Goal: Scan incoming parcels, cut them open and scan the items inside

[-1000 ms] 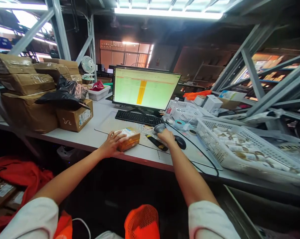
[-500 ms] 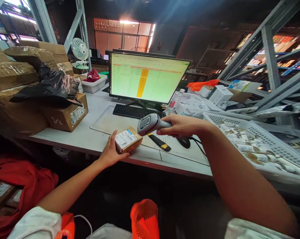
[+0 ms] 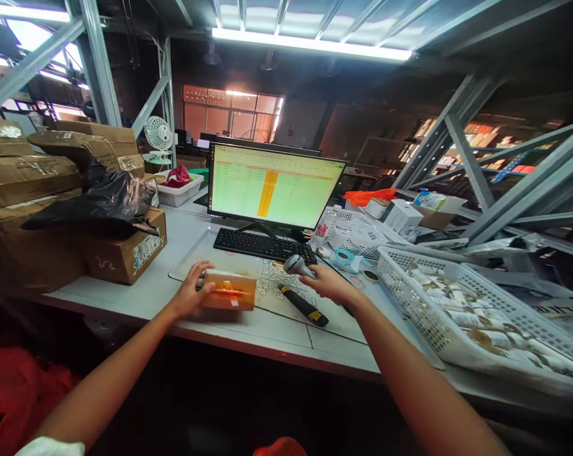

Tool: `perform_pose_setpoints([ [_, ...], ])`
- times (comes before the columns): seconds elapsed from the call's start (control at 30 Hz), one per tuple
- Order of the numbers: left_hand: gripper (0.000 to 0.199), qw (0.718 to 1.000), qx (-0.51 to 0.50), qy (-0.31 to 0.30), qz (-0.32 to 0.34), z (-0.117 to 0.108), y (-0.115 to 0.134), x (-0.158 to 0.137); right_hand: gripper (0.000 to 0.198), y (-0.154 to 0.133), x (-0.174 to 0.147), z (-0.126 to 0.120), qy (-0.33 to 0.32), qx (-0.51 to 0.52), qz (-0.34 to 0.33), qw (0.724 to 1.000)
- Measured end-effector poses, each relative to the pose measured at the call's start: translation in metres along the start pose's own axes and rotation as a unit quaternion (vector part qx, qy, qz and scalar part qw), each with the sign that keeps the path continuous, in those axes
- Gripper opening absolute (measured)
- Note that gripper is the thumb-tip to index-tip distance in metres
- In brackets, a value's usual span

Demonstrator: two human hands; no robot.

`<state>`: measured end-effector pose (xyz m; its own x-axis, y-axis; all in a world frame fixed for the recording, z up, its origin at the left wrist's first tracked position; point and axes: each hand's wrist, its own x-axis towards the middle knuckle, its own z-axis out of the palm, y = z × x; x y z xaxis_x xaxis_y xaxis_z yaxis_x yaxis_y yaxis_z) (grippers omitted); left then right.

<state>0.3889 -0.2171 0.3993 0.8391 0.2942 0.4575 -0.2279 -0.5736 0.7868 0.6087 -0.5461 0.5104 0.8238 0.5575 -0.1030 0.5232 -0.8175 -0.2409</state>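
My left hand [image 3: 192, 291] is closed on the left end of a small cardboard box [image 3: 236, 293], just above the front of the desk; the box is blurred by motion. In my right hand [image 3: 330, 283] is a grey barcode scanner [image 3: 296, 265], low over the patterned desk mat and close to the keyboard's right end. Between the hands, on the mat, lies a black and yellow utility knife [image 3: 303, 305]. Behind them are a black keyboard [image 3: 262, 246] and a lit monitor [image 3: 277, 190] showing a table with an orange column.
Brown cartons [image 3: 34, 177] are piled on the left, with a black plastic bag [image 3: 100, 199] on top. A white basket [image 3: 480, 316] of small wrapped rolls stands at right. Blue tape [image 3: 344, 257] lies beside it. Metal rack beams [image 3: 471, 164] slant behind.
My left hand has turned the box so its white label no longer faces me. The scanner has moved lower, away from the box toward the keyboard. My view has tilted up.
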Motion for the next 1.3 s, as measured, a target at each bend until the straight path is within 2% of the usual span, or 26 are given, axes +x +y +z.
perform_pose_setpoints([
  [0.07,0.055,0.997,-0.007,-0.037,-0.065,-0.015,-0.005,0.018,0.034,0.022,0.009,0.025,0.048,-0.038,0.061,0.996],
  [0.13,0.058,0.993,0.004,-0.06,-0.099,-0.023,-0.011,0.034,0.041,0.039,0.013,0.047,0.071,-0.059,0.122,0.988],
  [0.2,0.062,0.991,-0.009,-0.065,-0.114,-0.022,-0.018,0.045,0.05,0.05,0.012,0.062,0.074,-0.068,0.171,0.98],
  [0.27,0.069,0.985,-0.073,-0.049,-0.147,-0.014,-0.027,0.048,0.055,0.054,0.011,0.066,0.058,-0.077,0.191,0.977],
  [0.37,0.078,0.971,-0.154,0.028,-0.181,0.005,-0.041,0.042,0.051,0.05,0.016,0.05,0.05,-0.094,0.187,0.977],
  [0.43,0.082,0.969,-0.162,0.069,-0.172,0.013,-0.047,0.036,0.05,0.043,0.031,0.033,0.102,-0.106,0.186,0.971],
  [0.5,0.085,0.97,-0.163,0.083,-0.16,0.016,-0.051,0.033,0.051,0.034,0.053,0.02,0.156,-0.107,0.167,0.968],
  [0.57,0.086,0.97,-0.166,0.081,-0.159,0.016,-0.053,0.033,0.05,0.024,0.079,0.015,0.144,-0.096,0.124,0.977],
  [0.67,0.086,0.968,-0.181,0.059,-0.163,0.013,-0.055,0.034,0.051,0.012,0.112,0.021,0.077,-0.081,0.081,0.99],
  [0.8,0.088,0.967,-0.186,0.044,-0.168,0.013,-0.059,0.034,0.058,0.008,0.135,0.037,0.085,-0.081,0.101,0.988],
  [0.97,0.09,0.969,-0.176,0.044,-0.17,0.015,-0.065,0.034,0.044,0.011,0.147,0.044,0.031,-0.081,0.129,0.988],
  [1.17,0.087,0.971,-0.173,0.033,-0.16,0.015,-0.054,0.034,0.048,0.009,0.155,0.042,0.022,-0.079,0.135,0.987],
  [1.3,0.09,0.973,-0.157,0.046,-0.161,0.015,-0.045,0.034,0.06,0.007,0.156,0.047,0.011,-0.072,0.115,0.991],
])
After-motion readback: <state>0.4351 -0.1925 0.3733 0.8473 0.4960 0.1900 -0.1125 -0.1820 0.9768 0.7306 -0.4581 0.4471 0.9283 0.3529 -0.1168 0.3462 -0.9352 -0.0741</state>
